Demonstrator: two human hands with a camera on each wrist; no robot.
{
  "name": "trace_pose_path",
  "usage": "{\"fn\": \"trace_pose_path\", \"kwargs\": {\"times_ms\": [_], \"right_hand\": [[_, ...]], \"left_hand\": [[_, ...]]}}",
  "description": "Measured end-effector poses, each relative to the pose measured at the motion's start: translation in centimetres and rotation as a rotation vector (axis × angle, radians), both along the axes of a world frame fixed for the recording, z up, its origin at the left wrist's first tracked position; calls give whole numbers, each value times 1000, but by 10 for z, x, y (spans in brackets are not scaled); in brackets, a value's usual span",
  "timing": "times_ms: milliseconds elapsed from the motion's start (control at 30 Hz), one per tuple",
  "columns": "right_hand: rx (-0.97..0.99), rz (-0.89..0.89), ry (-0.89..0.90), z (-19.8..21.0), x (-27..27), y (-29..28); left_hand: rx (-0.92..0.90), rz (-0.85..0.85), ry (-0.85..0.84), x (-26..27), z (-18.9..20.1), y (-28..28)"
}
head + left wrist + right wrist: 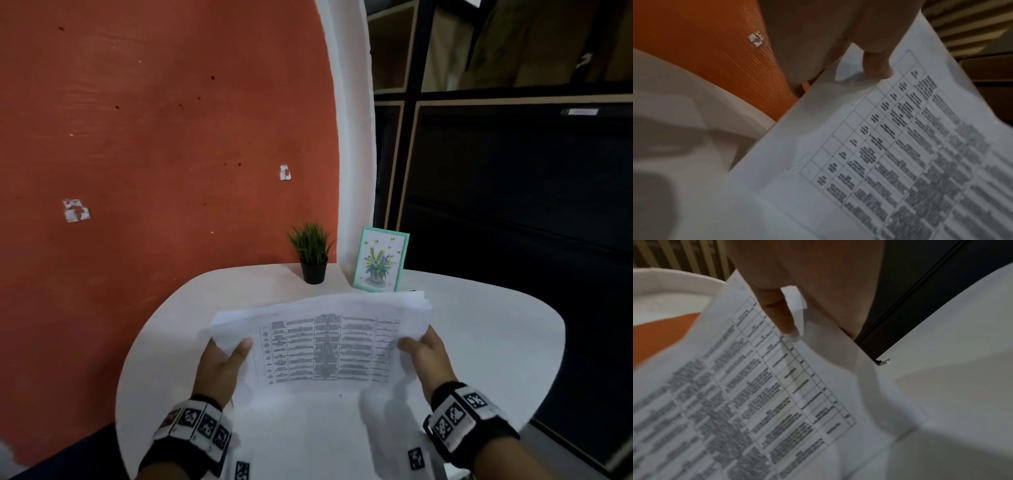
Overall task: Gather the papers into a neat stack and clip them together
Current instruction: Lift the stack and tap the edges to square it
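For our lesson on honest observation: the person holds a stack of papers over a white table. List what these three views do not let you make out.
- Printed table on the papers: all views, text blurred, unreadable.
- Sheet count: head view, edges merge.
- Fingers of left hand and right hand: head view, hidden behind the papers.
- Small metal object: right wrist view, half hidden by the papers; perhaps the clip.
- Table near edge: head view, cut off by the frame.
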State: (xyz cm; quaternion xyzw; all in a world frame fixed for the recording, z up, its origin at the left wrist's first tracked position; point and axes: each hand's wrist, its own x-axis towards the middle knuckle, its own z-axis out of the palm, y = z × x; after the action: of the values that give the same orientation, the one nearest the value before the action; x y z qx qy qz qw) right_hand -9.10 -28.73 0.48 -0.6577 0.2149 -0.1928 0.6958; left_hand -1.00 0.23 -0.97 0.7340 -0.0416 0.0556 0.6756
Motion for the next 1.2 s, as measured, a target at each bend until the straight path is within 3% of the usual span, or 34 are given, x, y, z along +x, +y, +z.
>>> {"fn": "trace_pose_path", "kwargs": {"times_ms": [200,333,433,500,567,667,767,867,933,1033,1067,1133,1200], "right_hand": [[13,9,-89,18,1,-6],[6,78,13,0,-3,-4],[-62,67,65,3,-2,-2],[-327,-99,7,21,-2,-3],[-784,-215,-138,47,-4,4],[-1319,-6,-207,79,0,34],[-1507,215,-74,96,10,53],[-1298,267,-70,107,9,55],[-1103,245,-146,108,8,53],[-620,211,-283,105,9,45],[-454,208,-323,104,8,42],[-201,223,-370,101,8,40],[-75,240,-374,97,8,44]], "left_hand": [[-31,63,-30,6,10,4],[-50,-5,61,-2,0,3],[-18,18,38,-5,8,-2],[9,9,-5,-5,22,-5],[49,-18,-77,-6,39,-9],[86,-90,-166,-8,64,-17],[232,-175,-337,-13,93,-22],[353,-122,-451,-17,117,-22],[393,41,-508,-16,127,-20],[323,322,-387,-11,127,-12],[242,323,-277,-9,123,-9],[-61,115,-100,-7,115,-9],[-215,-96,-54,-10,112,-19]]}}
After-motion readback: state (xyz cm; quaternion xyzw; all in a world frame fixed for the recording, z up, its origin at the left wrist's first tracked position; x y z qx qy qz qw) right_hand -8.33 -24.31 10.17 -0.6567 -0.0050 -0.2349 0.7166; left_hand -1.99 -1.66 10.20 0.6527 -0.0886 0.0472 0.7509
